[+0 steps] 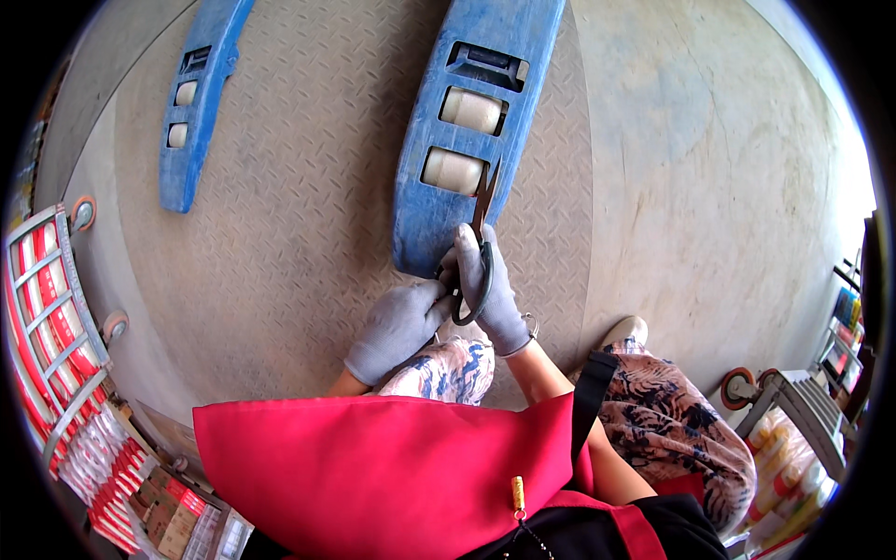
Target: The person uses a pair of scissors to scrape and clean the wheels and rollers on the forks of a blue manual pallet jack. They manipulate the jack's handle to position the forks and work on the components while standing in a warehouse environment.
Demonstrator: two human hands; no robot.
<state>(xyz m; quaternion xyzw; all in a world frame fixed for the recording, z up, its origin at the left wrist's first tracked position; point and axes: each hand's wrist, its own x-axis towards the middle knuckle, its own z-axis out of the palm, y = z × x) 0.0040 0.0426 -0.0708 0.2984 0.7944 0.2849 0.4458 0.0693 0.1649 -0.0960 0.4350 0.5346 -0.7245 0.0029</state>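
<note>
A pair of scissors (pixel 478 219) with black loop handles and dark, slightly parted blades points away from me. My right hand (pixel 490 280), in a grey glove, is closed round the handles. Next to it, my left hand (pixel 396 322), gloved too, has its fingers curled in at the near handle; its fingertips are partly hidden. The blade tips reach over the near end of a blue pallet jack fork (pixel 425 219), beside the closest white roller (pixel 454 171). Another white roller (pixel 472 110) sits in the slot behind it.
A second blue fork (pixel 175 173) lies parallel at the far left. Both forks rest over a patterned metal floor plate (pixel 299 187). At left stands a wheeled cart (pixel 65 289) with red and white packages; at right, another wheeled rack (pixel 803 411). My shoe (pixel 627 329) is on the floor nearby.
</note>
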